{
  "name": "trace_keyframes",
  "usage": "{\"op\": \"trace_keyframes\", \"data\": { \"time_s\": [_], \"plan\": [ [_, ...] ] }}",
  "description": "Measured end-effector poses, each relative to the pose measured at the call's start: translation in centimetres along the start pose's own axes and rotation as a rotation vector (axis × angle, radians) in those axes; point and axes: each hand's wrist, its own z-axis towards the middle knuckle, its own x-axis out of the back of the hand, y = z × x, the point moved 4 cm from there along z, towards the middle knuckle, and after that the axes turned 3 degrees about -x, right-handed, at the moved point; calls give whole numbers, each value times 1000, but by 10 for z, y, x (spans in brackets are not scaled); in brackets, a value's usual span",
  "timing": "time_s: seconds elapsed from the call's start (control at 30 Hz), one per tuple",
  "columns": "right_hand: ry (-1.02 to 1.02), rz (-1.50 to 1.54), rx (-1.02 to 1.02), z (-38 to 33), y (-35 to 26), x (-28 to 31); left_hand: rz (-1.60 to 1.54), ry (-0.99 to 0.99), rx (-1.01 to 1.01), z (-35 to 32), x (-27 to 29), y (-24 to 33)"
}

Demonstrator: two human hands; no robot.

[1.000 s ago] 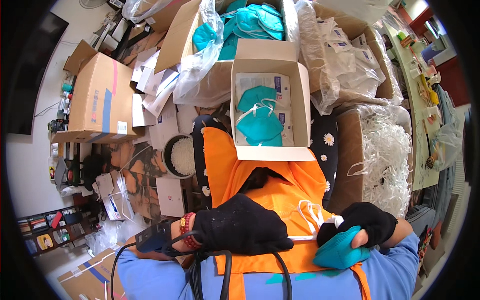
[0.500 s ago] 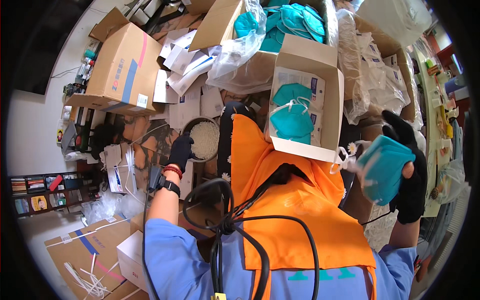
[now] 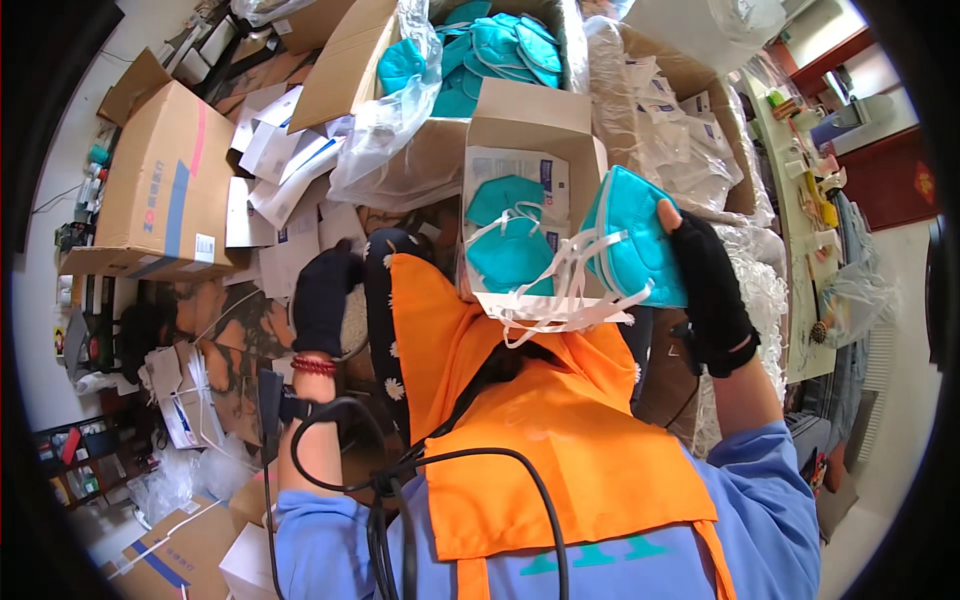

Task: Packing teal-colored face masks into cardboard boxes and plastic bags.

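My right hand point(image 3: 708, 285), in a black glove with bare fingertips, grips a stack of teal face masks point(image 3: 632, 240) by its right edge, thumb in front. Their white ear loops point(image 3: 570, 290) dangle over the near rim of an opened white carton point(image 3: 532, 102) on my lap. Inside that carton lie more teal masks point(image 3: 510, 252) and printed white packets point(image 3: 555, 185). To the left, my left hand point(image 3: 325, 295), gloved in black, is over a round tub of white pellets point(image 3: 354, 325), mostly covering it. That hand's fingers are hidden behind its back.
Ahead stands a lined carton heaped with teal masks point(image 3: 500, 50). Right of it, another lined carton point(image 3: 745, 190) holds white packets. A tall brown carton point(image 3: 160, 180) stands at left, beside loose white cardboard point(image 3: 290, 180). A black cable point(image 3: 480, 455) loops across my orange apron point(image 3: 570, 470).
My right hand has brought the mask stack leftward and up to the carton's right side. My left hand has shifted over the tub, covering more of it. The whole view has swung to the right.
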Motion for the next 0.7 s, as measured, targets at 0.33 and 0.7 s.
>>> {"op": "trace_keyframes", "data": {
  "time_s": [0.33, 0.7],
  "plan": [
    [55, 262, -35, -8, 24, -6, -605, -199, -504, 60, -1, 234],
    [79, 596, -108, -10, 71, 3, -1175, -192, 15, 88, -48, 203]
  ]
}}
